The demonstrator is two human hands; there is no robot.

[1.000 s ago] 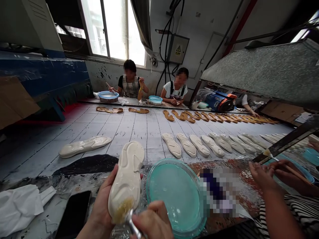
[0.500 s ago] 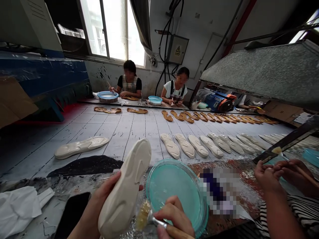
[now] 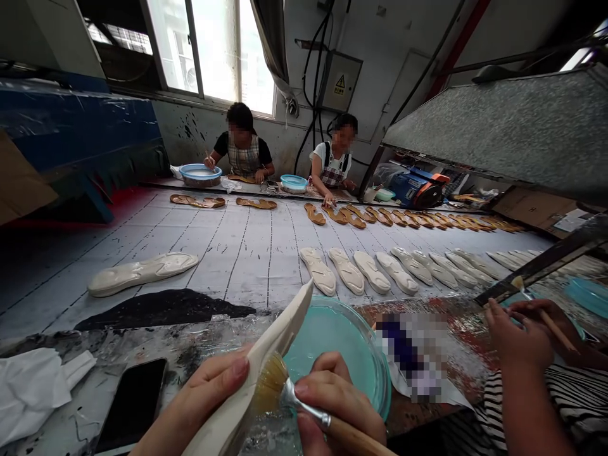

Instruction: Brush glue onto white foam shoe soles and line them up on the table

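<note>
My left hand (image 3: 209,392) is wrapped round a cream shoe insole (image 3: 280,326), which is tilted nearly edge-on to me. In my right hand (image 3: 335,396) is a brush (image 3: 308,411) with a wooden handle, a metal collar and pale bristles. Its bristles press against the insole's right-hand side. Just behind my right hand sits a round teal basin (image 3: 332,335) with milky liquid in it. Another cream insole (image 3: 142,272) lies alone on the white lined sheet at the left, and several more (image 3: 349,269) stand in a row beyond the basin.
A black phone (image 3: 133,396) and crumpled white tissue (image 3: 35,396) lie at the left. Brown insoles (image 3: 392,216) line the far side, before two seated people. At right, a co-worker's hands (image 3: 522,335) hold another brush.
The insole has turned from face-on to nearly edge-on, and the brush now meets its side. Across the table, one person's arm has reached toward the brown insoles.
</note>
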